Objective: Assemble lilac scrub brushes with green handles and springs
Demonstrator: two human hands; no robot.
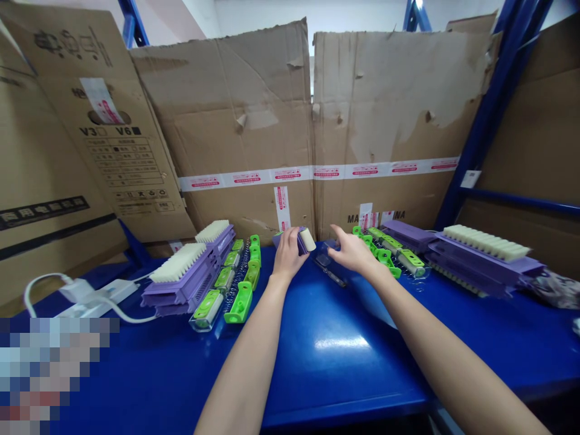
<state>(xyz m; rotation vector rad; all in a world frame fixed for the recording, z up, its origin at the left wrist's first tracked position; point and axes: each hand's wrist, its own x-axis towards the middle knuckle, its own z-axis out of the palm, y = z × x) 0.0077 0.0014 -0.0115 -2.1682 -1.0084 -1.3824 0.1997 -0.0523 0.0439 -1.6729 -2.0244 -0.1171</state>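
Observation:
My left hand (290, 251) is closed around a purple brush (307, 240), whose cream bristle end faces right. To its right my right hand (352, 249) is raised over the table, its fingers apart and nothing visible in them. Below and between the hands lies a small dark, slim tool (333, 275), with what looks like a clear plastic piece (322, 258) at its far end. Bright green brackets (387, 261) stand in a row just beyond my right wrist. Another row of green brackets (239, 302) is left of my left forearm.
Stacked purple brushes with cream bristles stand at the left (179, 263) and right (484, 241). Beside them are clear-cased green parts (207, 308) and coiled springs (235, 281). A white power strip (97, 299) with cables lies at left. Cardboard sheets (235, 133) wall the blue table's (335, 374) back.

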